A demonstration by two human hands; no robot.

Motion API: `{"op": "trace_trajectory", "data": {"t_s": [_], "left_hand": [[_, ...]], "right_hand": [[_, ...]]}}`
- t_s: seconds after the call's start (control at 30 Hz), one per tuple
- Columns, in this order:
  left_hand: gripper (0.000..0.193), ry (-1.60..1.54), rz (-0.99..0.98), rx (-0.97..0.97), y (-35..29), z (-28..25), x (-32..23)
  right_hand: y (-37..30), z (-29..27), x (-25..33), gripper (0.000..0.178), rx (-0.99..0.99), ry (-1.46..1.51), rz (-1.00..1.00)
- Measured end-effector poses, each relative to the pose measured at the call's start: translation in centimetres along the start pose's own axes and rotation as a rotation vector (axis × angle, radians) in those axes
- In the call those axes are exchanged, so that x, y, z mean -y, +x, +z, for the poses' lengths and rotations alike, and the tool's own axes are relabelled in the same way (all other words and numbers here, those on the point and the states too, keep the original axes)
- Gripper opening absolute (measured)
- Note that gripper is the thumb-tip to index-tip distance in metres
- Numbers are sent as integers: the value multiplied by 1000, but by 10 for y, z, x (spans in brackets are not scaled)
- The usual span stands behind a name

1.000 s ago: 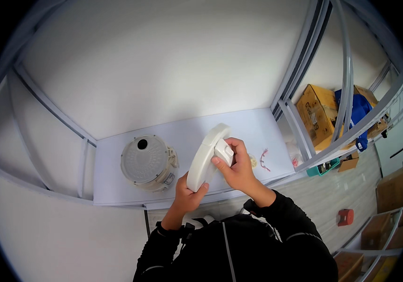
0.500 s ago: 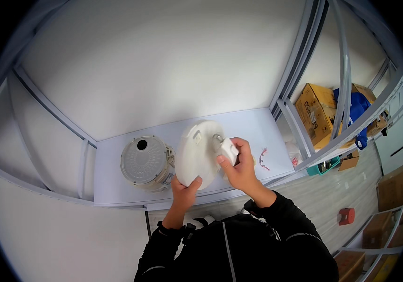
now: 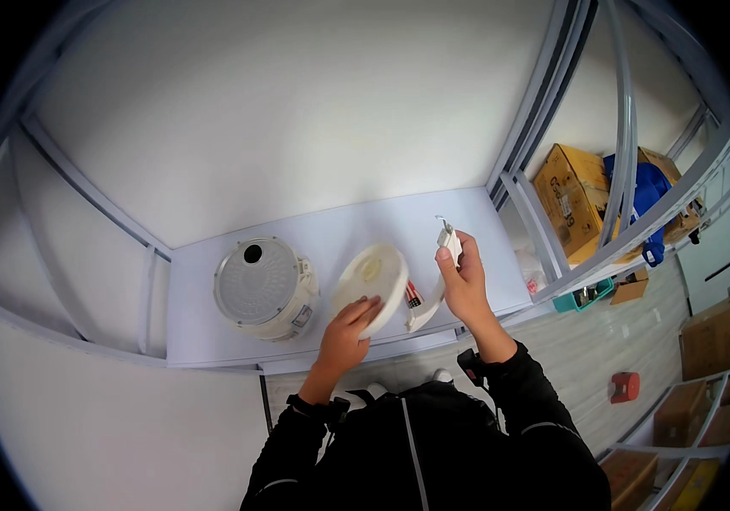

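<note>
My left hand (image 3: 350, 339) grips the near edge of a white round disc (image 3: 373, 277), its fingers over the rim. The disc is tilted and bears a pale yellowish oval patch. To its right, my right hand (image 3: 464, 285) is closed round the upper part of a white plastic piece (image 3: 429, 313) with a long curved lower part and a thin metal tip on top. A small red-and-black striped thing (image 3: 414, 295) shows between disc and white piece; I cannot tell what it is. A cream drum-shaped container (image 3: 258, 285) with a grey lid and a dark round hole stands left of the disc.
The pale worktop (image 3: 194, 336) lies within a grey metal frame (image 3: 532, 247) against a white wall. At right are a yellow-brown cardboard box (image 3: 571, 200), a blue cloth-like thing (image 3: 650, 200), a teal bin (image 3: 584, 296) and, on the floor, a red stool (image 3: 625, 387).
The white piece has come away from the disc, moving right and up in my right hand. The disc is lower and turned. Red wires seen on the worktop earlier are out of sight.
</note>
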State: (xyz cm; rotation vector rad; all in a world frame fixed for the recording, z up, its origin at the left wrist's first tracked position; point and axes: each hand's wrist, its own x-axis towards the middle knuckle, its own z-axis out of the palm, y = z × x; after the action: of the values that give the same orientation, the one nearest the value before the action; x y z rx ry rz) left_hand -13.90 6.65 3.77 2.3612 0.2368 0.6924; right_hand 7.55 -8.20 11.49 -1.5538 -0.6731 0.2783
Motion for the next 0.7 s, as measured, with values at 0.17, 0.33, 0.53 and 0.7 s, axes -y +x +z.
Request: {"op": "trace_trajectory", "data": {"t_s": [0.17,0.33,0.53,0.7], "left_hand": [[63,287,182,124,-17,5,22],[54,300,195,76,-21,-1,18],[47,281,236,91,-13,-3,12],[37,323,342,30,-1,2,6]], "right_hand": [[3,-8,-14,52,-51,-9,-28],[8,-17,-11,49,-202,3,-89],[5,-18,-8,44,-132,-59,-356],[-5,-13,0,48,273,-472,-691]]}}
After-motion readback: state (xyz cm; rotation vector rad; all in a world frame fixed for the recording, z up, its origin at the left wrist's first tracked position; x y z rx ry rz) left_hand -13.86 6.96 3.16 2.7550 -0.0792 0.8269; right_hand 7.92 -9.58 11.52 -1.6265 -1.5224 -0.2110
